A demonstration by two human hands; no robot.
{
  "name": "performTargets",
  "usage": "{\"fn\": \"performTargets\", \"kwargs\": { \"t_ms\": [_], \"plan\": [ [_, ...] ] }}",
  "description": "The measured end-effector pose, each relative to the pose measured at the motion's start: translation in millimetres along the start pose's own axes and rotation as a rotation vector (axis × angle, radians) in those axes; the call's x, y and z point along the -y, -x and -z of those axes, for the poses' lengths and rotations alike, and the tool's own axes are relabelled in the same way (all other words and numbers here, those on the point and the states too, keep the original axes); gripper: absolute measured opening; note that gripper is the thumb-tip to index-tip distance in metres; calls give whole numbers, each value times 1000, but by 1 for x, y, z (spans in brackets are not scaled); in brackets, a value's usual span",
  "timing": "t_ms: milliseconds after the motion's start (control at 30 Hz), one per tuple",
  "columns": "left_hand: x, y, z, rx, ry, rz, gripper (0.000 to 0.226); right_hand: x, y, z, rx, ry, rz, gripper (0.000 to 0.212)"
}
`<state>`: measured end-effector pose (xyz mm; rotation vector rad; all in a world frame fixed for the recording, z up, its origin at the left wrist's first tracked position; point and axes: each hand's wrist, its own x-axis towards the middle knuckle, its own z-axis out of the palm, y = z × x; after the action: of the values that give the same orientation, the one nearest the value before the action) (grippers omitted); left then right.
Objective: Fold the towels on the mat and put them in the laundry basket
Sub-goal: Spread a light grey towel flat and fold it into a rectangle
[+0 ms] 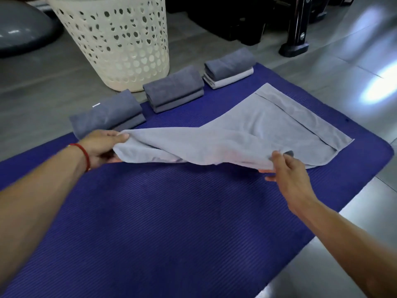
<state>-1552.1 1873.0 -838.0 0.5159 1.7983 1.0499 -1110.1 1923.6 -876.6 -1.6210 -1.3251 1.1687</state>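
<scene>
A light grey towel (pixel 257 130) lies partly spread on the blue mat (pixel 171 222), its near edge lifted off the mat. The left hand (pixel 101 147) pinches one near corner; the right hand (pixel 285 166) pinches the other. Three stacks of folded towels (pixel 174 89) sit along the mat's far edge, just beside the cream perforated laundry basket (pixel 120 39) standing on the floor.

Gym floor, blue exercise mat (pixel 171 211), grey balance dome (pixel 19 31), black machine frame (pixel 297 26)
</scene>
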Motion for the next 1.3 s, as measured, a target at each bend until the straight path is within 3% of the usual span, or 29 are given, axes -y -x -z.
{"fn": "performTargets", "kwargs": {
  "t_ms": [67, 167, 267, 367, 500, 567, 700, 767, 833, 867, 933, 1000, 1033, 1100, 1300],
  "plan": [
    [-6, 0, 28, 34, 7, 101, 10, 10, 22, 12, 12, -38, 73, 56],
    [17, 8, 41, 43, 47, 103, 24, 13, 43, 21, -30, 34, 141, 65],
    [78, 24, 25, -19, -33, 101, 19, -10, 49, 3, 253, -85, -156, 76],
    [139, 42, 15, -59, -70, 187, 27, -42, 74, -26, 474, 18, -314, 84],
    [181, 78, 21, -174, -297, 49, 52, -63, 110, -52, 497, 210, -428, 53],
    [181, 86, 33, -214, -206, -23, 53, -56, 121, -58, 560, 173, -463, 33],
    [161, 79, 76, -437, -8, -156, 45, -27, 143, -68, 906, 169, -496, 11],
    [148, 79, 91, -540, 25, -197, 42, -15, 145, -72, 1129, 536, -485, 19],
    [144, 83, 96, -582, 60, -192, 48, -7, 138, -81, 1391, 1077, -423, 45],
    [150, 86, 95, -566, 100, -154, 54, -2, 134, -90, 1442, 1293, -363, 53],
    [172, 105, 86, -533, 57, -8, 60, 10, 124, -116, 1323, 1484, -73, 54],
    [210, 131, 65, -500, -140, 107, 53, 19, 109, -149, 1117, 1388, 304, 37],
    [226, 150, 48, -467, -220, 141, 47, 22, 104, -167, 1035, 1267, 400, 28],
    [250, 185, 6, -385, -312, 135, 34, 25, 98, -198, 971, 1088, 500, 17],
    [260, 199, -64, -267, -430, 72, 26, 14, 110, -238, 992, 1065, 675, 10]
  ]
}}
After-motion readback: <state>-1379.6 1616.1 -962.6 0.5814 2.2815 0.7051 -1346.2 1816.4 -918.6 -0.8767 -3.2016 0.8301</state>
